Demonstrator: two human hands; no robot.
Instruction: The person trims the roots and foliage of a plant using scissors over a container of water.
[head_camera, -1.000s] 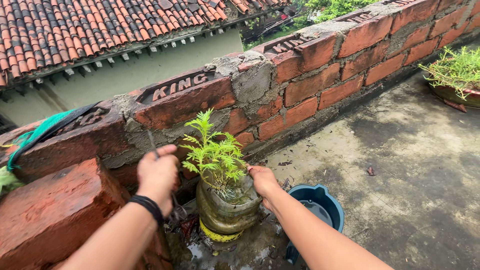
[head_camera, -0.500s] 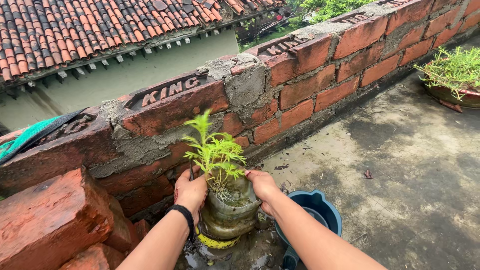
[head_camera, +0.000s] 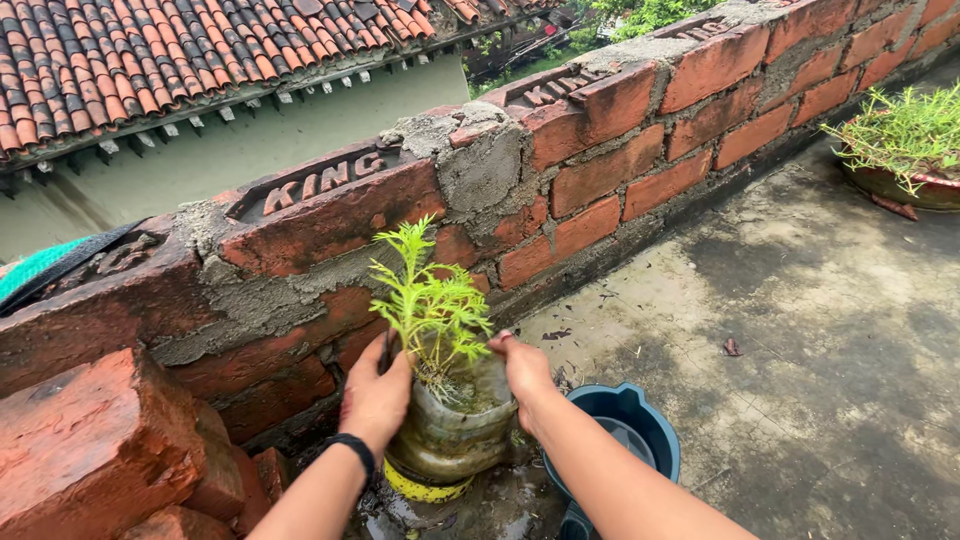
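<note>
A small feathery green plant (head_camera: 428, 305) grows in a cut, muddy plastic bottle pot (head_camera: 452, 430) with a yellow band at its base, standing on wet concrete by the brick wall. My left hand (head_camera: 375, 398), with a black band on the wrist, presses against the pot's left side. My right hand (head_camera: 522, 372) grips the pot's right rim. Both hands hold the pot between them.
A low red brick wall (head_camera: 560, 150) runs behind the pot. Loose bricks (head_camera: 95, 450) are stacked at the left. A dark blue plastic bowl (head_camera: 625, 430) sits just right of the pot. Another potted plant (head_camera: 900, 150) stands at the far right. A tiled roof (head_camera: 150, 60) lies beyond the wall.
My left hand came down from the wall and closed onto the pot's left side. My right hand stayed on the rim. The view shifted slightly.
</note>
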